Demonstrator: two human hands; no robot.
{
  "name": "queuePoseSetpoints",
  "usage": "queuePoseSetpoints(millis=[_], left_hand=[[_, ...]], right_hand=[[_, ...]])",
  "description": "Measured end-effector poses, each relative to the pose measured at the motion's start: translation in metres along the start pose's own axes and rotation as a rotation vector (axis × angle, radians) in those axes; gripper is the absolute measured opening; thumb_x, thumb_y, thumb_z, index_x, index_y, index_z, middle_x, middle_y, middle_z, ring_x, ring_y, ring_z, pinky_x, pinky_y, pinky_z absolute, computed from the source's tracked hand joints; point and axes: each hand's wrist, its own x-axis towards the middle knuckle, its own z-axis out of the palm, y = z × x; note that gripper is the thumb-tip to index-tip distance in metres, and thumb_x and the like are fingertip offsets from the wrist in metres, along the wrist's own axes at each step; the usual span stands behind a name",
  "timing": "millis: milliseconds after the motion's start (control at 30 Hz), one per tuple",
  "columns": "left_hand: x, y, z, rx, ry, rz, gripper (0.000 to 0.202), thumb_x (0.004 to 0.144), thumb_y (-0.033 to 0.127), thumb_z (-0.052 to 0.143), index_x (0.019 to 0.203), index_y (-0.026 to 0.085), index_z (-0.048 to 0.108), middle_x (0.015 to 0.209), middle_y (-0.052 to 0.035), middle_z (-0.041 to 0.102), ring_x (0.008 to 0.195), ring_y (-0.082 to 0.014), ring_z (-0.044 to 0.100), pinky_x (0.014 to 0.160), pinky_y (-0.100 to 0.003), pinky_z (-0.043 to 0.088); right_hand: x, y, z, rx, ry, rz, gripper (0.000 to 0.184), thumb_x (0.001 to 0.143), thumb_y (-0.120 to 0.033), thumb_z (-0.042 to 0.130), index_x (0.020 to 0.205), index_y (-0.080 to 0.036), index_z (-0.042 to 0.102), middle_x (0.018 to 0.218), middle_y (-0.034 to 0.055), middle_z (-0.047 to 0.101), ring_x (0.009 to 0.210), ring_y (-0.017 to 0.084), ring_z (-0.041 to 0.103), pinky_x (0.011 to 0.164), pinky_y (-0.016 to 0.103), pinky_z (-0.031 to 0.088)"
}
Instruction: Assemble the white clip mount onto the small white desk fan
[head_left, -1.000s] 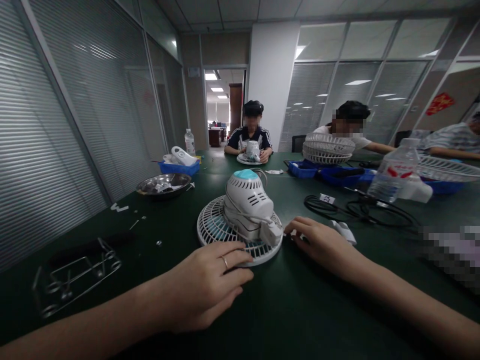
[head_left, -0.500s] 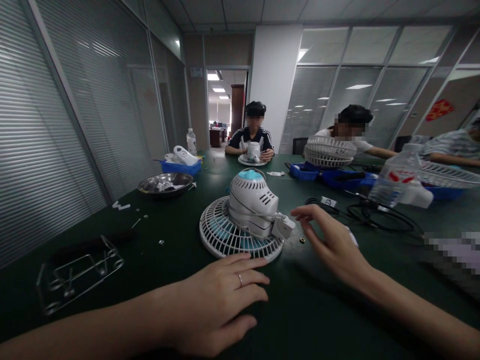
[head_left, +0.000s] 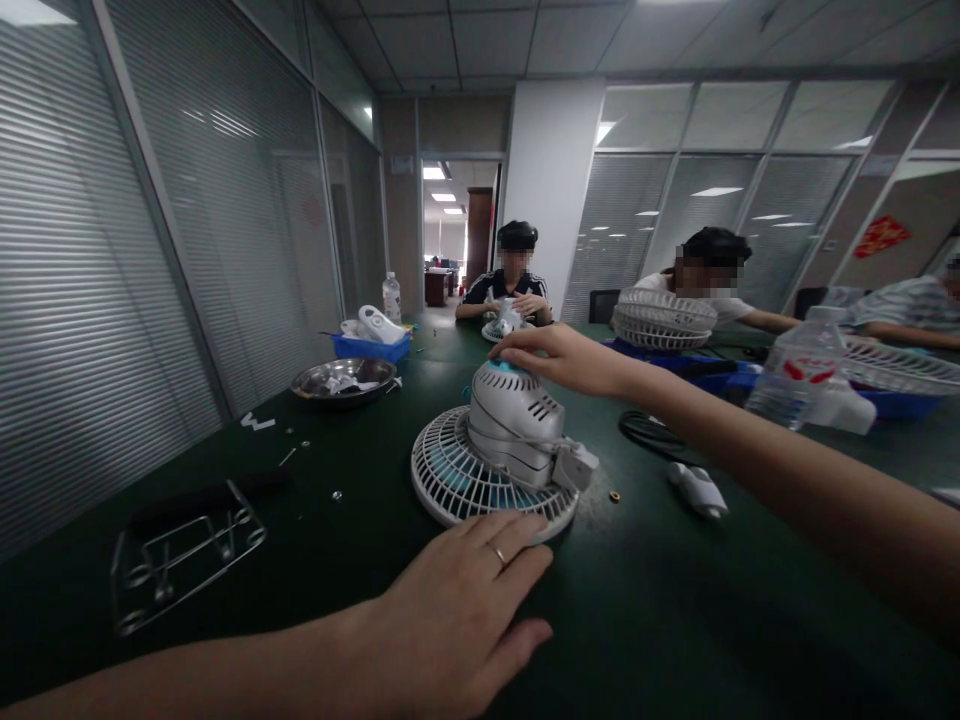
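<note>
In the head view a white electric fan (head_left: pixel 517 430) lies face down on the dark green table, its round grille (head_left: pixel 442 480) underneath. Its cord is wound about the motor housing, with a white plug (head_left: pixel 576 466) at the right side. My right hand (head_left: pixel 551 352) reaches over from the right and is closed on the teal top (head_left: pixel 504 366) of the housing, which it partly covers. My left hand (head_left: pixel 469 595), wearing a ring, lies with fingers stretched out at the grille's near edge. It holds nothing.
Left are a wire stand (head_left: pixel 191 550), a metal bowl (head_left: pixel 343 382) with small pieces, and a blue tray (head_left: pixel 371 347). Loose nuts lie around the fan. To the right are a white plug-like piece (head_left: pixel 697 490), black cable (head_left: pixel 649 432) and a bottle (head_left: pixel 795 365). Several people sit beyond.
My right hand has moved up and left from beside the plug onto the fan's top. My left hand stays by the grille's near edge. The view has tilted slightly upward.
</note>
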Motion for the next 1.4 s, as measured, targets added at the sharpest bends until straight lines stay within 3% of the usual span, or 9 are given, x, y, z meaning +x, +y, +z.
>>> queuePoseSetpoints(millis=[133,333,533,633,767,867,1100,1233,1400], left_hand=[[-0.003,0.001,-0.012,0.102,0.049,-0.154,0.040,0.095,0.038,0.044,0.127,0.018,0.056,0.126,-0.0116,0.061,0.112,-0.0303,0.057,0.094,-0.051,0.047],[-0.006,-0.020,-0.042,0.075,0.136,-0.506,0.044,0.096,0.052,0.032,0.088,0.020,0.061,0.083,-0.0042,0.067,0.075,-0.0233,0.063,0.067,-0.038,0.046],[0.001,-0.046,-0.050,0.081,0.104,-0.712,0.035,0.092,0.051,0.040,0.090,0.021,0.058,0.080,-0.0044,0.068,0.073,-0.0249,0.066,0.059,-0.033,0.041],[0.001,-0.060,-0.052,0.055,0.115,-0.792,0.033,0.093,0.048,0.036,0.097,0.022,0.055,0.089,-0.0071,0.069,0.081,-0.0272,0.067,0.062,-0.034,0.045],[-0.004,-0.086,-0.043,0.020,0.220,-0.778,0.035,0.095,0.043,0.032,0.120,0.023,0.047,0.107,-0.0105,0.067,0.099,-0.0308,0.066,0.076,-0.042,0.050],[-0.006,-0.104,-0.029,0.016,0.344,-0.698,0.044,0.095,0.038,0.034,0.136,0.021,0.033,0.125,-0.0140,0.057,0.115,-0.0317,0.059,0.092,-0.048,0.047],[0.002,-0.091,-0.012,0.167,0.638,-0.485,0.042,0.095,0.039,0.040,0.131,0.019,0.035,0.141,-0.0135,0.038,0.134,-0.0292,0.036,0.111,-0.049,0.035],[0.010,-0.078,-0.009,0.179,0.598,-0.416,0.042,0.095,0.040,0.042,0.132,0.020,0.032,0.144,-0.0132,0.034,0.137,-0.0281,0.031,0.115,-0.050,0.028],[0.014,-0.080,-0.009,0.028,0.519,-0.487,0.059,0.094,0.049,0.042,0.142,0.021,0.020,0.147,-0.0154,0.032,0.137,-0.0305,0.033,0.112,-0.053,0.032]], right_hand=[[0.003,0.000,-0.006,0.009,-0.061,0.015,0.034,0.095,-0.044,0.046,0.101,-0.016,0.062,0.092,0.0060,0.067,0.081,0.017,0.061,0.071,0.029,0.046],[0.001,-0.007,-0.003,-0.078,-0.090,0.023,0.034,0.094,-0.049,0.045,0.084,-0.017,0.052,0.073,0.0023,0.055,0.063,0.015,0.049,0.059,0.030,0.034],[0.025,0.006,0.002,-0.084,-0.142,-0.021,0.040,0.095,-0.045,0.046,0.065,-0.018,0.048,0.061,-0.0011,0.049,0.058,0.012,0.044,0.061,0.030,0.031],[0.034,0.007,-0.012,-0.061,-0.041,0.016,0.042,0.096,-0.044,0.042,0.064,-0.018,0.047,0.060,-0.0016,0.046,0.059,0.012,0.043,0.063,0.029,0.032],[0.026,0.011,-0.034,-0.006,0.229,0.119,0.043,0.101,-0.048,0.025,0.074,-0.020,0.044,0.062,-0.0027,0.042,0.060,0.012,0.043,0.061,0.028,0.032],[0.000,0.021,-0.026,0.027,0.380,0.204,0.040,0.100,-0.047,0.029,0.072,-0.021,0.041,0.062,-0.0027,0.043,0.059,0.012,0.044,0.060,0.028,0.033],[-0.068,0.029,0.045,0.069,0.129,0.182,0.032,0.098,-0.036,0.039,0.077,-0.017,0.054,0.072,0.0020,0.057,0.065,0.013,0.052,0.063,0.027,0.038],[-0.071,0.025,0.058,0.049,0.089,0.151,0.031,0.100,-0.034,0.038,0.081,-0.017,0.054,0.079,0.0028,0.054,0.069,0.014,0.049,0.064,0.027,0.036],[-0.067,0.030,0.055,0.035,0.033,0.113,0.031,0.098,-0.036,0.043,0.077,-0.017,0.053,0.078,0.0016,0.051,0.067,0.013,0.047,0.064,0.027,0.035]])
